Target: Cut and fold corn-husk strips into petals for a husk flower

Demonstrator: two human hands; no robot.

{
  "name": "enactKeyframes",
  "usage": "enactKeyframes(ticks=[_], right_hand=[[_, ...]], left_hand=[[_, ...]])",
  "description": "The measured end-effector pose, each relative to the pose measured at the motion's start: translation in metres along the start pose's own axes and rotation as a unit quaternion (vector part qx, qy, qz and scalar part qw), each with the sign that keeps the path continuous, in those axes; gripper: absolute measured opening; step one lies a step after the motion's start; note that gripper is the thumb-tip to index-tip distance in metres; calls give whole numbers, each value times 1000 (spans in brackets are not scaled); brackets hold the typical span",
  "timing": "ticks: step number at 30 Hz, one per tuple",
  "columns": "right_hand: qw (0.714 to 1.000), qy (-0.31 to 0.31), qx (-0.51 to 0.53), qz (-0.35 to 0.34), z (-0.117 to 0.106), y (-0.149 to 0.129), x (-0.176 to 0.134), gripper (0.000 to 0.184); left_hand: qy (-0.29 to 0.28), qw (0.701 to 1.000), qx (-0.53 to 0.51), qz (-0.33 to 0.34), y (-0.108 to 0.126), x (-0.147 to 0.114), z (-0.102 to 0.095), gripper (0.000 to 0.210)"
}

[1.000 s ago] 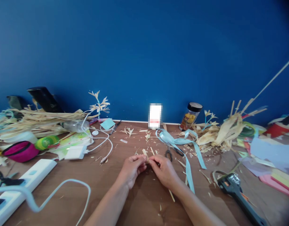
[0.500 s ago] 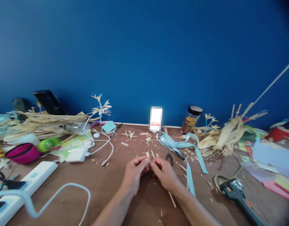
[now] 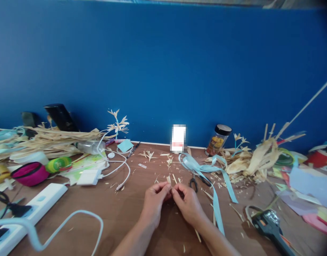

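Pointing away — long axis leaning slightly left — the husk strip (image 3: pixel 168 180).

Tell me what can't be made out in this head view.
Head view: lower end of the pale strip, hidden by the left fingers.
Head view: details of the upright white rectangle, blurred by pixelation.
Head view: end of the dark tool, cut off by the bottom edge.

A craft corner, folks, though home or studio is hard to call! Brown table (image 3: pixel 131 217) against a blue wall (image 3: pixel 152 71), dried husks (image 3: pixel 64 137) heaped at the back edge's left end, pale-blue ribbon (image 3: pixel 229 186) curling by scissors (image 3: pixel 205 180), coloured paper (image 3: pixel 309 181) piled toward the right edge, pale scraps (image 3: pixel 148 155) scattered between!
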State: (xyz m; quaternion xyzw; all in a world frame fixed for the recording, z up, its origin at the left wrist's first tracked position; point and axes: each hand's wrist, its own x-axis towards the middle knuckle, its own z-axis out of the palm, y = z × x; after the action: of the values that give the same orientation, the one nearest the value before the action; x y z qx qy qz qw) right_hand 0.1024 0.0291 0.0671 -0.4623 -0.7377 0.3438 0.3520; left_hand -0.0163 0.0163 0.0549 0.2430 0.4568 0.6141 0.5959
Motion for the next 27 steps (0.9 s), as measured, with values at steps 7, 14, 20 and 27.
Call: enactKeyframes(ticks=[7, 14, 20, 27], right_hand=[[998, 54, -12, -26, 1, 1, -1, 23], [996, 63, -6, -57, 3, -3, -4, 31], [997, 63, -12, -50, 3, -4, -5, 31], [996, 54, -28, -59, 3, -3, -5, 32]], left_hand=[[15, 998, 61, 23, 3, 0, -1, 22], [0, 990, 134, 47, 5, -1, -4, 28], [-4, 986, 155, 58, 2, -2, -4, 31], [-11, 986, 156, 63, 0, 0, -5, 30]])
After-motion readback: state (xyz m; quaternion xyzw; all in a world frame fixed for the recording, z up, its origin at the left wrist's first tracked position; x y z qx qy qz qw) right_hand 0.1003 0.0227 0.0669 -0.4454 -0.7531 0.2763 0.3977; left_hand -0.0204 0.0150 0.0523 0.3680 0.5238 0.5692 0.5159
